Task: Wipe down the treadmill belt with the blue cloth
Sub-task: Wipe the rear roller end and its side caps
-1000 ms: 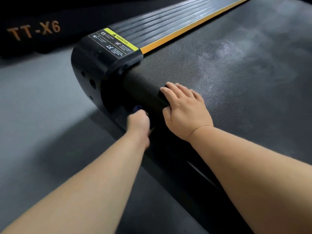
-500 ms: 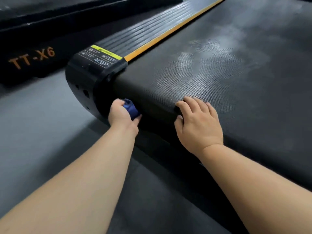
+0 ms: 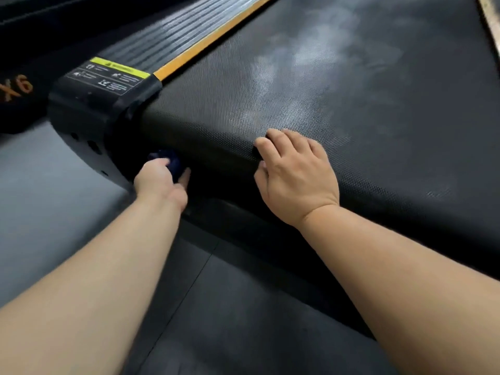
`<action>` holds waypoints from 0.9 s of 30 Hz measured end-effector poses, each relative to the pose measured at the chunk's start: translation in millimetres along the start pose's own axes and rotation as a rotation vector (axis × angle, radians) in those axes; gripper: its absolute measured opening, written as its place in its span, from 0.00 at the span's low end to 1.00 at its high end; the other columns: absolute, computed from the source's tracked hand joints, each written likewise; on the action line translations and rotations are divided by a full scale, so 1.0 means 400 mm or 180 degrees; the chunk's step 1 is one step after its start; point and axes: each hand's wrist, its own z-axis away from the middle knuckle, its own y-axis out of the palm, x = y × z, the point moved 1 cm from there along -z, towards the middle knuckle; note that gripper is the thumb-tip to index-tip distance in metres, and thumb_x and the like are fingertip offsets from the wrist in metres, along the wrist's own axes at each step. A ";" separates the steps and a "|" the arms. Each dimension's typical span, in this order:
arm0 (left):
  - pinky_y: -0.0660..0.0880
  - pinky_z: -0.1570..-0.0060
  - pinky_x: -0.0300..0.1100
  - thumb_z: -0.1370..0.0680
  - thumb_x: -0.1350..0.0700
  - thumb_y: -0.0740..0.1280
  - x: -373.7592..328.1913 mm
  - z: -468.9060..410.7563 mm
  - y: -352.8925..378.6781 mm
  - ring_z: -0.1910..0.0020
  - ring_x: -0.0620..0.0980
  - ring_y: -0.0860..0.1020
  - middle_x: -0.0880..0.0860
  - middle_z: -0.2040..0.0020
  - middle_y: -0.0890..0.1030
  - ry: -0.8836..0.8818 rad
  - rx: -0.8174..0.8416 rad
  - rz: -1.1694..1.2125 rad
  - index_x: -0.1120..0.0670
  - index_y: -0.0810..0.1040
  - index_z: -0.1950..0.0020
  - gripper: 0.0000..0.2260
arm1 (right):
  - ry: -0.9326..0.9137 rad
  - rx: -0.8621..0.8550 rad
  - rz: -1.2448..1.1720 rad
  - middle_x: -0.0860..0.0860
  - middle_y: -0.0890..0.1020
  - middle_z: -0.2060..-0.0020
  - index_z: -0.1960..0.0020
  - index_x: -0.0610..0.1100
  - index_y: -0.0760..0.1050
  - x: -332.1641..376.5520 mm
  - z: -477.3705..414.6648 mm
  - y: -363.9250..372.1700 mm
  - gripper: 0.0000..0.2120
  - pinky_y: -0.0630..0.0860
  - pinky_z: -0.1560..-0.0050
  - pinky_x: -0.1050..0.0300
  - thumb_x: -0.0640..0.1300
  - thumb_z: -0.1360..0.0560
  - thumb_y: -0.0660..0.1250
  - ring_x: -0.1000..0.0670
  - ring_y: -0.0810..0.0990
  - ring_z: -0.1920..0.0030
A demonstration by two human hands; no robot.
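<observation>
The black textured treadmill belt [image 3: 338, 109] fills the upper right and curves down over the rear roller; pale hazy smears lie across its middle. My left hand [image 3: 159, 182] grips a bunched dark blue cloth [image 3: 170, 162] against the belt's curved rear end, next to the left end cap. My right hand [image 3: 295, 174] lies flat on the belt's rear edge, fingers spread and straight. Most of the cloth is hidden in the left palm.
A black end cap [image 3: 89, 117] with a yellow-and-white warning label [image 3: 113, 74] sits left of the belt. A ribbed side rail with an orange strip [image 3: 211, 41] runs away from it. Another machine with orange lettering [image 3: 19, 86] stands at far left. Grey rubber floor [image 3: 48, 217] lies below.
My left hand with the cloth has dropped slightly lower on the belt's rear curve. My right hand stays flat on the edge. The view has shifted a little.
</observation>
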 end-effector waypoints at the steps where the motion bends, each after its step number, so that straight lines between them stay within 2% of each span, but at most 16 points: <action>1: 0.78 0.68 0.45 0.22 0.65 0.59 0.011 0.024 0.004 0.54 0.51 0.76 0.56 0.43 0.76 -0.0052 0.0017 0.0053 0.56 0.73 0.39 0.13 | -0.0015 -0.0012 -0.0024 0.47 0.77 0.39 0.39 0.46 0.74 0.000 0.001 0.001 0.17 0.66 0.38 0.46 0.49 0.26 0.57 0.42 0.73 0.36; 4: 0.80 0.60 0.45 0.23 0.66 0.61 0.075 0.144 0.018 0.57 0.49 0.76 0.54 0.55 0.77 -0.0216 0.0107 -0.0009 0.56 0.75 0.51 0.07 | 0.0016 0.0030 -0.0031 0.49 0.76 0.36 0.37 0.48 0.73 -0.010 0.011 0.003 0.18 0.66 0.36 0.45 0.50 0.25 0.58 0.43 0.72 0.34; 6: 0.80 0.60 0.43 0.23 0.67 0.62 0.141 0.240 0.013 0.59 0.49 0.77 0.54 0.59 0.78 -0.0314 0.0344 -0.0317 0.55 0.75 0.56 0.08 | 0.0049 0.0130 0.0056 0.49 0.73 0.32 0.33 0.50 0.70 -0.013 0.030 0.004 0.20 0.64 0.33 0.44 0.52 0.23 0.56 0.43 0.70 0.32; 9: 0.80 0.62 0.42 0.23 0.65 0.64 0.215 0.332 0.006 0.64 0.47 0.80 0.53 0.62 0.81 -0.0434 0.0717 -0.0609 0.55 0.78 0.56 0.07 | 0.0082 0.0280 0.0039 0.50 0.69 0.29 0.29 0.52 0.67 -0.020 0.067 -0.006 0.23 0.57 0.29 0.46 0.52 0.23 0.53 0.44 0.64 0.28; 12: 0.81 0.60 0.44 0.23 0.66 0.65 0.229 0.346 0.001 0.68 0.45 0.81 0.54 0.63 0.81 -0.0358 0.0864 -0.0597 0.57 0.77 0.54 0.05 | 0.0380 -0.0087 -0.0462 0.49 0.72 0.31 0.36 0.50 0.74 -0.041 0.142 -0.041 0.20 0.53 0.28 0.48 0.49 0.26 0.55 0.45 0.63 0.27; 15: 0.80 0.63 0.41 0.23 0.66 0.65 0.180 0.307 -0.013 0.69 0.43 0.80 0.51 0.63 0.79 -0.0004 0.0659 -0.0543 0.55 0.75 0.53 0.06 | 0.0739 -0.0602 -0.0887 0.50 0.76 0.37 0.46 0.48 0.79 -0.058 0.251 -0.082 0.16 0.60 0.35 0.50 0.47 0.29 0.58 0.46 0.69 0.34; 17: 0.79 0.63 0.38 0.22 0.64 0.64 0.108 0.251 -0.026 0.65 0.44 0.78 0.50 0.61 0.78 0.0331 0.0448 -0.0474 0.55 0.75 0.47 0.07 | 0.1054 -0.0810 -0.1090 0.52 0.79 0.42 0.49 0.48 0.80 -0.053 0.305 -0.100 0.14 0.63 0.41 0.52 0.45 0.30 0.60 0.48 0.72 0.42; 19: 0.79 0.62 0.37 0.22 0.65 0.63 0.031 0.182 -0.045 0.60 0.44 0.78 0.49 0.57 0.78 0.0545 0.0332 -0.0423 0.55 0.75 0.42 0.10 | 0.1247 -0.0822 -0.1309 0.53 0.80 0.46 0.50 0.47 0.80 -0.029 0.333 -0.088 0.14 0.66 0.44 0.53 0.44 0.31 0.59 0.47 0.73 0.46; 21: 0.79 0.61 0.37 0.23 0.67 0.63 -0.011 0.129 -0.054 0.58 0.46 0.78 0.51 0.55 0.78 0.0534 0.0271 -0.0379 0.57 0.75 0.43 0.10 | 0.1320 -0.0753 -0.1510 0.52 0.80 0.48 0.49 0.46 0.79 0.005 0.341 -0.061 0.14 0.67 0.44 0.54 0.44 0.31 0.59 0.46 0.75 0.49; 24: 0.80 0.57 0.43 0.24 0.68 0.64 -0.007 0.112 -0.033 0.63 0.48 0.78 0.53 0.58 0.77 0.0398 0.0197 -0.0515 0.57 0.74 0.55 0.07 | 0.1365 -0.0807 -0.1549 0.50 0.79 0.45 0.47 0.46 0.78 0.051 0.323 -0.040 0.15 0.65 0.40 0.56 0.43 0.32 0.60 0.44 0.74 0.44; 27: 0.80 0.59 0.46 0.25 0.67 0.65 0.016 0.109 -0.011 0.62 0.50 0.77 0.55 0.58 0.76 0.0257 0.0047 -0.0493 0.57 0.72 0.55 0.07 | 0.1271 -0.0897 -0.1199 0.49 0.75 0.35 0.45 0.47 0.78 0.073 0.283 -0.042 0.18 0.62 0.33 0.49 0.42 0.33 0.61 0.46 0.69 0.33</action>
